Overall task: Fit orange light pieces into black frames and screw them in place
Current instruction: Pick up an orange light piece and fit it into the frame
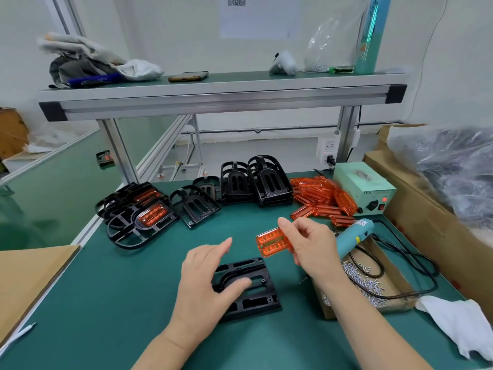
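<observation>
The orange light piece [272, 243] is held in the air above the green mat [128, 303], just beyond the far right corner of the black frame [256, 288] and not touching it. The right hand [312, 247] pinches it by its right end, thumb toward the person and curled fingers behind, with the index finger raised straight above the piece. The forearm comes in from the lower right. The black frame lies flat on the mat in front of the person. The left hand [205, 279] rests on the frame's left end, the thumb lying across it, the fingers loose and spread, the index finger lifted clear.

The only writing that reads is "LED", on the front of the pale green power box [364, 186] at the back right, which also carries a black knob and a red switch. A light blue electric screwdriver [353, 237] lies just behind the right hand; its small labels are too fine to read. It lies over a shallow cardboard tray of screws [373, 283].

A pile of orange light pieces [320, 197] sits beside the box, stacks of empty black frames [256, 182] stand to its left, and frames already fitted with orange pieces [144, 213] lie further left. A white cloth [458, 324] lies at the right edge. On the wall hangs a sheet with a QR code [236, 0].
</observation>
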`<state>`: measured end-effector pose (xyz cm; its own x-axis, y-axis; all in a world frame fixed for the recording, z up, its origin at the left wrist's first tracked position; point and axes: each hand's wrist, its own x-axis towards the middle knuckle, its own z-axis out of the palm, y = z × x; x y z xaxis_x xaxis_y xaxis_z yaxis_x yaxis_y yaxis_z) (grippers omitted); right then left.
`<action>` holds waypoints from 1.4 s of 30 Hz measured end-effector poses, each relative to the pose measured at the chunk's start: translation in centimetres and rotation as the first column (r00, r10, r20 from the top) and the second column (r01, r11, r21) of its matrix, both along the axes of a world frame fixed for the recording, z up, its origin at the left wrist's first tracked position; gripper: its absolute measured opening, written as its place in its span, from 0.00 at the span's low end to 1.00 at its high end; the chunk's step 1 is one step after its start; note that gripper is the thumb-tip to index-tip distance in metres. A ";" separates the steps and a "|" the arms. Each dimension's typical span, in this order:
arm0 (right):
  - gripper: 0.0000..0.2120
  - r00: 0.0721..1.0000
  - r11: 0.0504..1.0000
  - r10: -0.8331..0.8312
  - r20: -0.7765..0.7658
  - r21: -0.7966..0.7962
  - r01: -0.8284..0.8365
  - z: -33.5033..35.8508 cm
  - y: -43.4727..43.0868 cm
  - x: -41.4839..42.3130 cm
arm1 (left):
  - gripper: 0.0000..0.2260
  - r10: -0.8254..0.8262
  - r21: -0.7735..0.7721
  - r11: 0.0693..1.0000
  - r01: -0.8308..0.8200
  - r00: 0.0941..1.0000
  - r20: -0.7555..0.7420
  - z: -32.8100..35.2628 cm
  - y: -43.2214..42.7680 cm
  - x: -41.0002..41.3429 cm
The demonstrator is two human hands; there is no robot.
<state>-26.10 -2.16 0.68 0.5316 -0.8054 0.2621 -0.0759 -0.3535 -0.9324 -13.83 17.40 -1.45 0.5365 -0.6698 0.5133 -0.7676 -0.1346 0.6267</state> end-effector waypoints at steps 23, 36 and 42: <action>0.24 0.985 0.996 0.083 -0.150 -0.001 -0.085 -0.4 2.5 -0.2 | 0.20 -0.050 0.039 0.998 0.050 0.999 0.013 3.0 -1.5 -0.8; 0.15 0.968 0.984 0.064 -0.244 -0.147 -0.102 0.0 2.6 -0.5 | 0.20 -0.047 0.066 0.997 0.043 0.997 0.053 2.4 -1.1 0.0; 0.20 0.823 0.769 0.300 -0.482 -0.388 -0.508 1.4 1.9 -1.1 | 0.21 -0.054 0.149 0.988 0.038 0.993 0.106 1.8 -1.0 0.9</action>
<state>-27.21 -0.24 2.12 0.9130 -0.3123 0.2624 -0.1200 -0.8204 -0.5590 -12.91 16.39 0.33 0.4496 -0.7648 0.4615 -0.8378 -0.1819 0.5148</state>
